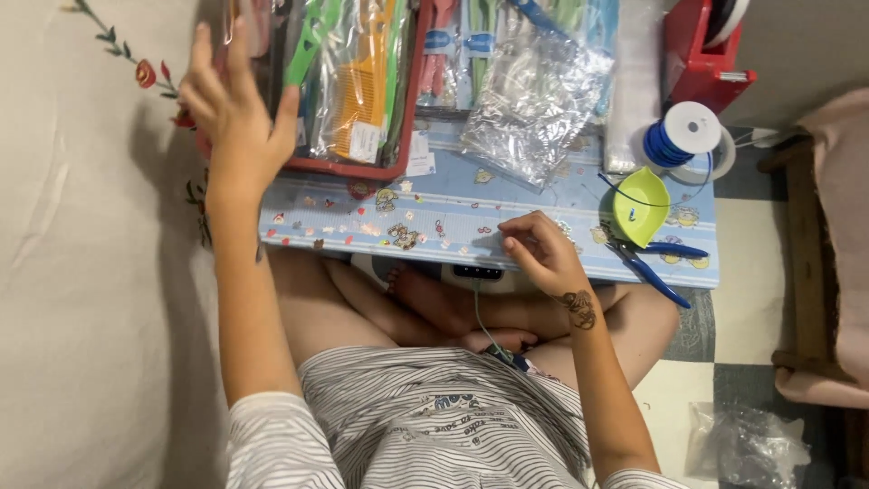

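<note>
The person sits cross-legged with a low blue patterned table [543, 204] drawn over the lap, so both hands work close to the body. The left hand [237, 109] is raised with fingers spread and open, palm toward the near left corner of the red tray [348, 169]; it grips nothing, and whether it touches the tray's rim cannot be told. The tray holds bagged combs, an orange comb [362, 95] and a green comb [310, 34] among them, stood side by side in their clear sleeves. The right hand [541, 252] rests at the table's front edge, fingers curled loosely with the tips drawn together, perhaps pinching something small that the view does not resolve. A thin green cord [480, 317] hangs from below that hand toward the lap.

To the right, within easy reach, lie a yellow-green dish [641, 206], blue-handled pliers [654, 263] overhanging the front edge, a spool of blue wire [677, 136] and a red tape dispenser [701, 45]. A crinkled clear bag [534, 100] lies beside the tray. The only bare stretch of table is the strip between the hands; the back is crowded, and the pliers sit close to falling
</note>
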